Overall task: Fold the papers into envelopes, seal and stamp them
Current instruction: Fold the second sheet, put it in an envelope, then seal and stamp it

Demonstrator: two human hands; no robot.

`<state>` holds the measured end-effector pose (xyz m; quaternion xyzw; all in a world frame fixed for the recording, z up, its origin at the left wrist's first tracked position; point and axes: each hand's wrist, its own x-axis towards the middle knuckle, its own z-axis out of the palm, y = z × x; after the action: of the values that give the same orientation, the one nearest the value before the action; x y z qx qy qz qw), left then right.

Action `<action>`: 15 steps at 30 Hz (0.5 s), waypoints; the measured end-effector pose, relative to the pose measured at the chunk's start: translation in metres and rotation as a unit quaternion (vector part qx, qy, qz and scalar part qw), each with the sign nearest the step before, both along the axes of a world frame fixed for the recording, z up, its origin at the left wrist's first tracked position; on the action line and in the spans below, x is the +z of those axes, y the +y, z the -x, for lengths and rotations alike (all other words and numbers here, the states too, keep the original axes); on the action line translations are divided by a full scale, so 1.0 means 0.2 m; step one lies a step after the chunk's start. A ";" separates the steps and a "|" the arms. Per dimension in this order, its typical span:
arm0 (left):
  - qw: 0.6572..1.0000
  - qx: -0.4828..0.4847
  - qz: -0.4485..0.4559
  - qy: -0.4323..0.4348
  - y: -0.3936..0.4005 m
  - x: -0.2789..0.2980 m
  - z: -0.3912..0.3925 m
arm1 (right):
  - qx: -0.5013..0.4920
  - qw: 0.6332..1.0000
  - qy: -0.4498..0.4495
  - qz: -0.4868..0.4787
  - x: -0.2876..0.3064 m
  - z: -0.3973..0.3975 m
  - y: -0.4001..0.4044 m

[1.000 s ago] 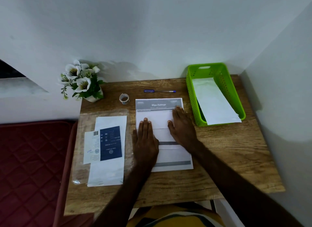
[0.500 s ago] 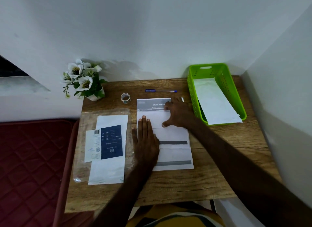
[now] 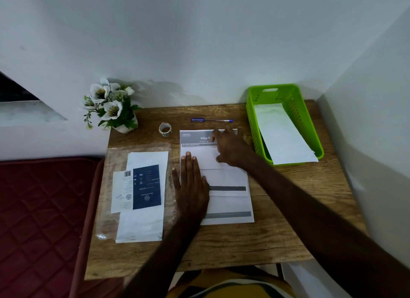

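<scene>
Printed paper [image 3: 226, 180] at table [image 3: 277, 231] centre, left hand [image 3: 192, 187] flat with straight fingers on its 9 o'clock edge, right hand [image 3: 230, 148] spread, fingertips pressing its 12 o'clock end, green basket [image 3: 251, 111] at 2 o'clock holding a white envelope [image 3: 281, 133].

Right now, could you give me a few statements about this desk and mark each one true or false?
1. The left hand lies flat on the printed sheet. True.
2. The green basket is empty. False: a white envelope lies in it.
3. The pen lies beyond the sheet, near the wall. True.
4. The right hand holds the tape roll. False: it rests on the sheet's far part; the roll stands untouched.
5. The flower pot sits at the desk's far right corner. False: far left.
</scene>
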<state>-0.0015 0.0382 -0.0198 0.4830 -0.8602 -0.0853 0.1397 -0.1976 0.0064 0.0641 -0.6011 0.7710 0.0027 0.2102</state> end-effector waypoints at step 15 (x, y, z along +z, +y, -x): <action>1.000 -0.008 0.000 -0.002 -0.01 -0.03 0.00 | 0.014 0.999 0.006 -0.040 0.01 0.02 0.01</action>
<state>-0.0011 0.0364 -0.0249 0.4761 -0.8645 -0.0858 0.1367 -0.2016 0.0085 0.0661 -0.6031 0.7627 0.0404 0.2300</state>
